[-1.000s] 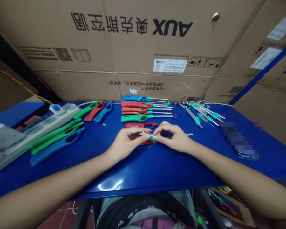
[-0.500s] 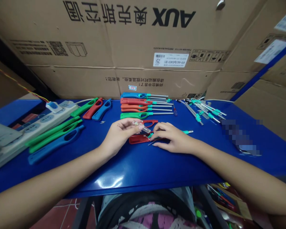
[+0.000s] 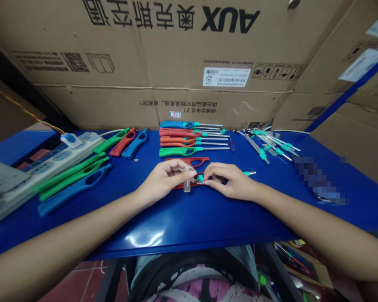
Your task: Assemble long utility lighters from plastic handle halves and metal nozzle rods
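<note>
Between the thumb and fingers of my left hand is a small clear plastic fuel tank, held upright. It hangs in front of a red lighter shell half lying on the table. Just right of the tank, the fingertips of my right hand are pinched together beside a green lighter part in that shell. What they grip is too small to make out. A metal tube tip with a green collar sticks out beyond my right hand. Behind my hands lies another red shell half.
Lighters with metal tubes lie stacked at the back, beside a small screwdriver. Tube assemblies lie back right. Coloured handle shells and a power strip are left. A cardboard box walls the back.
My left hand has turned the clear tank from slanted to upright and lowered it a little. My right fingertips have drawn closer together, and the thin rod by them no longer shows.
</note>
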Demonstrator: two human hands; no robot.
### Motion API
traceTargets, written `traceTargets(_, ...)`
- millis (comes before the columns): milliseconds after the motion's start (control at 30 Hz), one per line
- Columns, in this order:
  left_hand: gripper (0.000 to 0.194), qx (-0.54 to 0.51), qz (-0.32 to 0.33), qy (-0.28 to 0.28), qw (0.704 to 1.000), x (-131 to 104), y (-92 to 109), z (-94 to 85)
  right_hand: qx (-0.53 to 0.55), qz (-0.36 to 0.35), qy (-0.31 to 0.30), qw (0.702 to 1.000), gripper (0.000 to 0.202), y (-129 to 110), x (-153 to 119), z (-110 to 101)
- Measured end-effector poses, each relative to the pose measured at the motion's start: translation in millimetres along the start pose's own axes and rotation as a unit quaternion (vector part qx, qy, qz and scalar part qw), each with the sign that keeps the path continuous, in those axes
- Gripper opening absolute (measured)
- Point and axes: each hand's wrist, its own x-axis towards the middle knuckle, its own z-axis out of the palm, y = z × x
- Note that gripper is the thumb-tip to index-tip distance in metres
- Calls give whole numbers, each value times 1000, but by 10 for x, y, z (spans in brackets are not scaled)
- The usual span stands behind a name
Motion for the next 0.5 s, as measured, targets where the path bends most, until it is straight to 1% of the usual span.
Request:
traceTargets(67,36,42,-7,12,999,-1,8,-2,36,39,12,999,15,17,2,18)
traceTargets(133,41,74,-6,16,997,-3,5,-3,94,94,15,991,19,34,12,30)
traceTargets(200,45,102,1,6,995,-8,-4,-5,165,146,11,975,24,48,26,31)
traceTargets(300,46,130,10,-18,991,-20,-16,0,244,195,7,950,31,59,46,12)
traceTargets(400,43,125,18,-32,991,-24,-34,14,254,202,6,946,31,61,61,-14)
traceTargets(500,46,90,9,-33,995,-10,-72,24,242,170,19,955,25,64,75,-33)
